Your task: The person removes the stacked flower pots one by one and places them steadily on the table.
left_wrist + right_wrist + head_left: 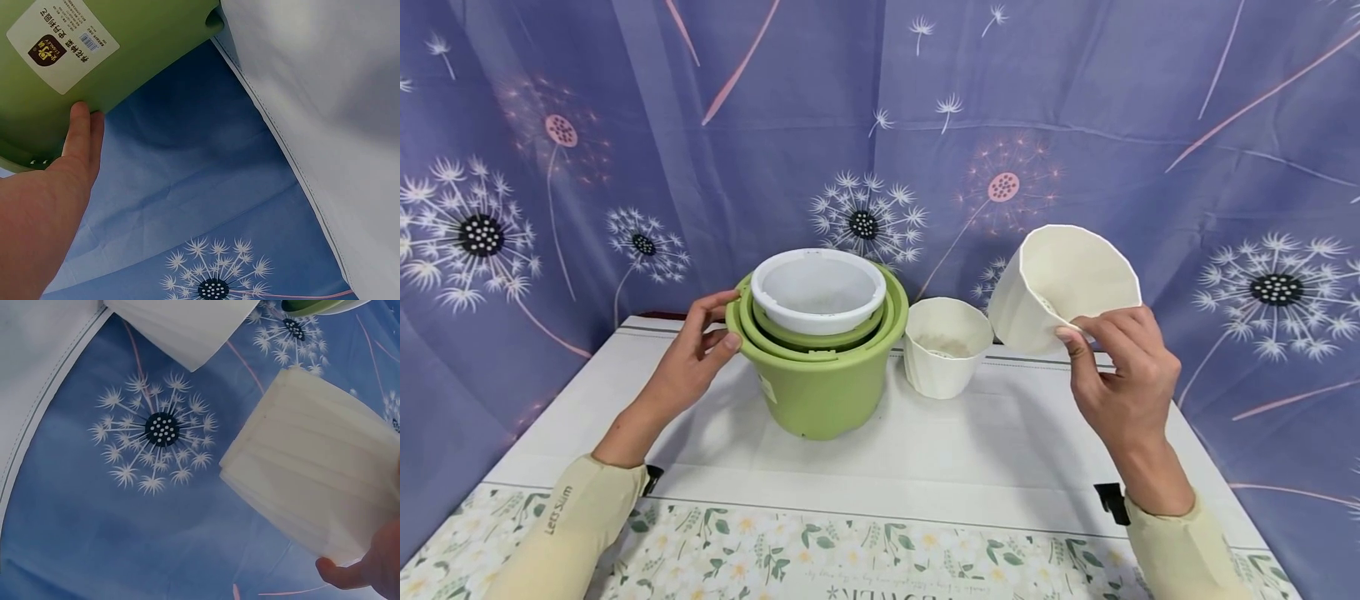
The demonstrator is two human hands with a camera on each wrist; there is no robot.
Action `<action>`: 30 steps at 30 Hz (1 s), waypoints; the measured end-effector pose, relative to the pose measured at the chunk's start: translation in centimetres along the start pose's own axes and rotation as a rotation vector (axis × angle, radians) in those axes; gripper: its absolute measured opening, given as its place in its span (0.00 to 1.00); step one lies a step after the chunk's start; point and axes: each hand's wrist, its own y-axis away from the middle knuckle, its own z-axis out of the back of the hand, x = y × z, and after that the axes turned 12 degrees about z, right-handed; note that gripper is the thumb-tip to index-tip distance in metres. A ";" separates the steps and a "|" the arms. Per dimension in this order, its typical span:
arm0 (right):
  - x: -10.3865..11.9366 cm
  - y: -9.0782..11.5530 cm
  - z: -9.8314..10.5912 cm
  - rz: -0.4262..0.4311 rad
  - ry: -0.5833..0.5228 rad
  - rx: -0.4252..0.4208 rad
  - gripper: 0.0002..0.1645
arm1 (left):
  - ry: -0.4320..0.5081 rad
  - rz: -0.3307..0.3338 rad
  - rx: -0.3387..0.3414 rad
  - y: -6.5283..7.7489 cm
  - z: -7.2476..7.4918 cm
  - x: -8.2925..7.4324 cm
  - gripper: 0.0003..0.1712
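Observation:
My right hand (1127,367) pinches the rim of a cream flowerpot (1026,300) between thumb and fingers. The pot is raised above the table and tilted, its mouth toward me; its ribbed outside (312,462) fills the right of the right wrist view. Left of it, a smaller cream flowerpot (936,375) stands upright with a brownish stain inside. My left hand (696,350) touches the left rim of a big green flowerpot (823,400), with straight fingers (80,134) against its outer wall. Nested inside are more green pots and a white pot (820,321) on top.
A white table cover (850,483) lies under the pots, with a floral printed strip (775,542) along the near side. Close behind the pots hangs a blue-purple dandelion curtain (760,167), which also closes in both sides. A printed label (62,44) is on the big green pot.

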 end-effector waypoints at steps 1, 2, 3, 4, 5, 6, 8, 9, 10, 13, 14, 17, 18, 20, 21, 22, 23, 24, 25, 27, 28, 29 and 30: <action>-0.2 0.1 0.1 -0.003 0.006 0.008 0.20 | 0.000 -0.001 0.000 0.0 0.0 0.0 0.33; -0.4 0.3 0.1 -0.006 0.012 0.017 0.20 | -0.002 -0.001 0.000 0.0 0.0 0.0 0.33; -0.5 0.4 0.2 -0.008 0.021 0.026 0.19 | -0.001 -0.001 0.000 0.0 0.0 0.0 0.33; -0.7 0.5 0.2 -0.010 0.028 0.036 0.18 | -0.001 0.000 0.001 0.0 0.0 0.0 0.33; -0.9 0.6 0.3 -0.013 0.037 0.048 0.17 | 0.000 0.002 0.002 0.0 0.0 0.1 0.33; -1.0 0.7 0.4 -0.017 0.045 0.059 0.16 | 0.001 0.002 0.002 -0.1 0.0 0.1 0.33; -1.4 0.9 0.6 -0.025 0.057 0.081 0.15 | 0.003 0.005 0.003 -0.1 0.0 0.1 0.33; -1.5 1.0 0.7 -0.028 0.061 0.093 0.14 | 0.005 0.006 0.004 -0.1 0.0 0.1 0.33; -1.7 1.2 0.7 -0.032 0.065 0.106 0.14 | 0.006 0.007 0.005 -0.1 0.0 0.1 0.33; -2.2 1.4 1.0 -0.039 0.084 0.148 0.11 | 0.004 0.008 0.007 -0.1 0.1 0.1 0.33; -2.3 1.5 1.0 -0.041 0.094 0.164 0.10 | 0.003 0.009 0.006 -0.1 0.1 0.1 0.33; -2.7 1.8 1.3 -0.049 0.122 0.207 0.07 | -0.001 0.011 0.006 -0.1 0.1 0.1 0.33; -2.8 1.8 1.4 -0.053 0.132 0.220 0.06 | -0.002 0.011 0.006 0.0 0.1 0.1 0.33; -2.9 1.9 1.5 -0.068 0.139 0.241 0.05 | -0.001 0.012 0.007 0.0 0.0 0.1 0.33; -3.0 2.0 1.5 -0.077 0.140 0.248 0.04 | 0.000 0.012 0.007 0.0 0.1 0.1 0.33; -3.1 2.0 1.5 -0.085 0.138 0.254 0.04 | 0.001 0.011 0.007 0.0 0.1 0.0 0.33; -3.1 2.1 1.6 -0.092 0.139 0.261 0.04 | 0.001 0.010 0.008 0.0 0.1 0.0 0.33; -3.2 2.1 1.6 -0.099 0.139 0.267 0.03 | 0.002 0.010 0.008 0.0 0.1 0.0 0.33; -3.2 2.1 1.6 -0.105 0.138 0.274 0.03 | 0.003 0.009 0.008 0.0 0.1 0.0 0.33; -3.4 2.2 1.6 -0.110 0.144 0.290 0.04 | 0.003 0.009 0.009 0.0 0.1 0.0 0.33; -3.4 2.3 1.6 -0.109 0.149 0.300 0.04 | 0.002 0.008 0.009 0.0 0.1 0.0 0.33; -3.5 2.3 1.6 -0.111 0.155 0.315 0.05 | 0.003 0.007 0.010 0.0 0.1 0.0 0.33; -3.6 2.4 1.6 -0.113 0.157 0.321 0.04 | 0.003 0.006 0.010 0.0 0.0 0.0 0.33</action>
